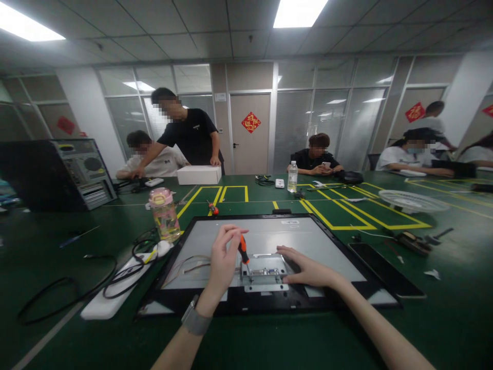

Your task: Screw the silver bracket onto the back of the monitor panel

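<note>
A flat monitor panel (308, 241) with a black frame lies back side up on the green table before me. On its lower middle sits a metal bracket (265, 285) with a row of connectors. My left hand (225, 252), with a watch at the wrist, is closed on an orange and black screwdriver (243, 250). The tool stands tilted, its lower end at the bracket's left part. My right hand (308, 267) rests against the bracket's right side, thumb and fingers apart. Thin wires (196, 264) run across the panel left of the bracket.
A white power strip (111, 295) with black cables and a pink-lidded bottle (164, 213) stand left. A black phone-like slab (385, 270) lies right. Behind are a red screwdriver (213, 208), a water bottle (292, 177) and a white box (199, 174). Several people are across the table.
</note>
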A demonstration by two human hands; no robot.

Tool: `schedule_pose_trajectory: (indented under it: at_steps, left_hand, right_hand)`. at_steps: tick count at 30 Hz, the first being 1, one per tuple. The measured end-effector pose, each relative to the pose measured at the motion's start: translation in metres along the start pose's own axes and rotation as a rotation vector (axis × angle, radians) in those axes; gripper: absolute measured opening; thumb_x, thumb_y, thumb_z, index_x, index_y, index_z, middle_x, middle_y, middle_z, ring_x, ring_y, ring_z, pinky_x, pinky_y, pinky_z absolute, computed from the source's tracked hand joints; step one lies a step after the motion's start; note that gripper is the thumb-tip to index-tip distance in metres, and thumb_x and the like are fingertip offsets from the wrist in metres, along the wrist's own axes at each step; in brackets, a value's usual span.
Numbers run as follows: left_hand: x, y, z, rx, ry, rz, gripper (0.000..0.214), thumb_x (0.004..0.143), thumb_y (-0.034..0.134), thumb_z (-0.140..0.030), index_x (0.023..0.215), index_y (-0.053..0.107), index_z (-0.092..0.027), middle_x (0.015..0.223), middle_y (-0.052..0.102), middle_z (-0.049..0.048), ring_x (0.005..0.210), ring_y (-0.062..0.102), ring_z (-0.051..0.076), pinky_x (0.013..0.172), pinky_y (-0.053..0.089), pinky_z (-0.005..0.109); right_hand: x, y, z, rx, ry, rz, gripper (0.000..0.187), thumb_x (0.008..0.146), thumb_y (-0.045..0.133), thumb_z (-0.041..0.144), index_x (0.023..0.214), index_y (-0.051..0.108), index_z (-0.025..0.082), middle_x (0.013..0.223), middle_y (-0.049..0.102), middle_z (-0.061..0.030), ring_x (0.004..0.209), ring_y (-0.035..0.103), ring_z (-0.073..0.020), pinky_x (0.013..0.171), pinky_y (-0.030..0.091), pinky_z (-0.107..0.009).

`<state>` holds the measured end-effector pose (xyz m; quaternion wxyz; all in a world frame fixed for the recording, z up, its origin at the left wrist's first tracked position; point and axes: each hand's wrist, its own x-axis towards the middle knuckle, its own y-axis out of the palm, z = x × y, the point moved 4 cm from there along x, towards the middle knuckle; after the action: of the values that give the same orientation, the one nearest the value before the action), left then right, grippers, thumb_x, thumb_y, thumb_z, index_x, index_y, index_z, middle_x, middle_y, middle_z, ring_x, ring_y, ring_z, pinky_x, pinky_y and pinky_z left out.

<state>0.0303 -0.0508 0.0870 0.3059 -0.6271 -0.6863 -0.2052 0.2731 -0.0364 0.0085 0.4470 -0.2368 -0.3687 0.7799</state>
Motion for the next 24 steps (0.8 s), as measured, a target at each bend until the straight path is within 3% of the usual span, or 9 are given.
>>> schedule_pose_trajectory:
  at_steps: [4, 7, 15, 21, 24]
  left_hand:
    - [-0.0014, -0.0015, -0.0019, 0.041, 0.043, -0.060, 0.014, 0.083, 0.062, -0.030, 0.079, 0.070, -0.018, 0.075, 0.053, 0.0007, 0.074, 0.054, 0.016, 0.074, 0.043, 0.027]
    - [-0.0019, -0.0032, -0.0017, 0.075, 0.040, -0.110, 0.018, 0.083, 0.061, -0.031, 0.074, 0.069, -0.019, 0.075, 0.050, 0.0007, 0.074, 0.053, 0.016, 0.073, 0.043, 0.027]
    - [-0.0019, 0.0000, -0.0023, 0.020, 0.028, -0.007, 0.023, 0.091, 0.047, -0.029, 0.090, 0.068, -0.018, 0.079, 0.057, 0.0036, 0.079, 0.056, 0.018, 0.075, 0.044, 0.029]
    - [-0.0017, -0.0009, -0.0023, 0.034, 0.067, -0.048, 0.011, 0.081, 0.061, -0.026, 0.083, 0.069, -0.019, 0.086, 0.058, 0.0041, 0.086, 0.057, 0.019, 0.081, 0.044, 0.030]
    - [-0.0010, 0.0007, -0.0003, -0.058, -0.018, 0.011, 0.022, 0.088, 0.048, -0.026, 0.092, 0.069, -0.017, 0.088, 0.063, 0.0061, 0.088, 0.059, 0.020, 0.082, 0.045, 0.032]
  right_hand:
    - [-0.0002, -0.0002, -0.0001, 0.008, 0.008, 0.001, 0.087, 0.074, 0.067, 0.058, 0.144, 0.033, 0.019, 0.154, 0.024, -0.0109, 0.141, 0.022, -0.0291, 0.117, 0.019, -0.043]
    - [0.0000, -0.0006, 0.0001, 0.011, 0.004, -0.001, 0.086, 0.073, 0.067, 0.058, 0.144, 0.034, 0.020, 0.154, 0.024, -0.0108, 0.141, 0.022, -0.0292, 0.117, 0.019, -0.043]
    - [0.0002, 0.0003, -0.0027, 0.009, 0.002, 0.001, 0.088, 0.073, 0.067, 0.058, 0.144, 0.032, 0.020, 0.154, 0.024, -0.0103, 0.141, 0.022, -0.0292, 0.117, 0.020, -0.044]
    - [0.0006, -0.0004, -0.0006, 0.009, -0.008, -0.005, 0.089, 0.073, 0.066, 0.059, 0.144, 0.032, 0.018, 0.154, 0.024, -0.0111, 0.141, 0.022, -0.0292, 0.117, 0.019, -0.042]
    - [0.0004, -0.0007, 0.0007, 0.009, 0.002, 0.005, 0.089, 0.074, 0.066, 0.059, 0.144, 0.032, 0.018, 0.154, 0.024, -0.0113, 0.141, 0.022, -0.0296, 0.117, 0.019, -0.043]
